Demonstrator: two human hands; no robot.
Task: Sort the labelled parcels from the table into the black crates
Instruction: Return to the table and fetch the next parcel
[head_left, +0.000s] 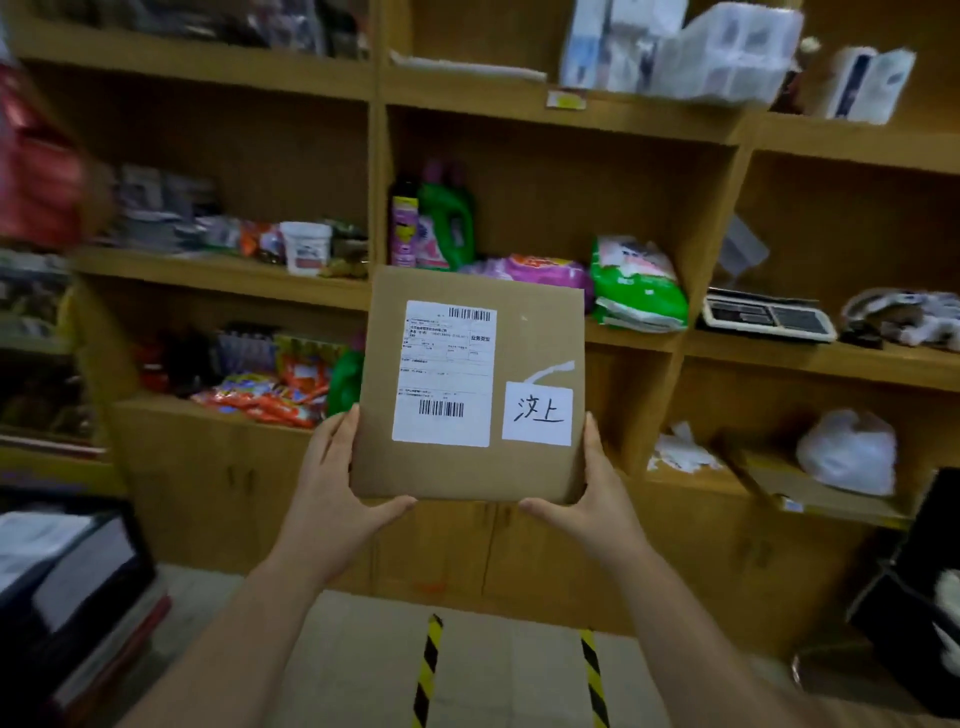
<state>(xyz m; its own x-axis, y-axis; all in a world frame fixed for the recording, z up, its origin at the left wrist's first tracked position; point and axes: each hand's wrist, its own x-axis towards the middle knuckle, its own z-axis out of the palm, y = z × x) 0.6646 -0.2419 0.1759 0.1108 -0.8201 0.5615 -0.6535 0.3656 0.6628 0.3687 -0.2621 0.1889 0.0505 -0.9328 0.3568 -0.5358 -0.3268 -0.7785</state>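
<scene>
A parcel (470, 384), a flat cardboard box, is held up at chest height in front of wooden shelves (561, 122), its labelled face toward the camera. The left hand (337, 483) grips the lower left corner, fingers along the side edge and thumb curled under the bottom edge; the right hand (587, 493) grips the lower right corner in the mirrored manner. The face carries a printed shipping label (444, 374) with two barcodes and, beside it at lower right, a white tag (537, 413) with handwritten characters.

Stage, as judged: the parcel is off the table and is being read for its destination; placing it has not been done. A black crate (78, 566) at lower left holds flat pale items, possibly parcels already sorted, though blur prevents certainty. A second dark container (914, 597) sits at the right edge; its contents cannot be told. The table is not identifiable, so the number of parcels left cannot be told.
</scene>
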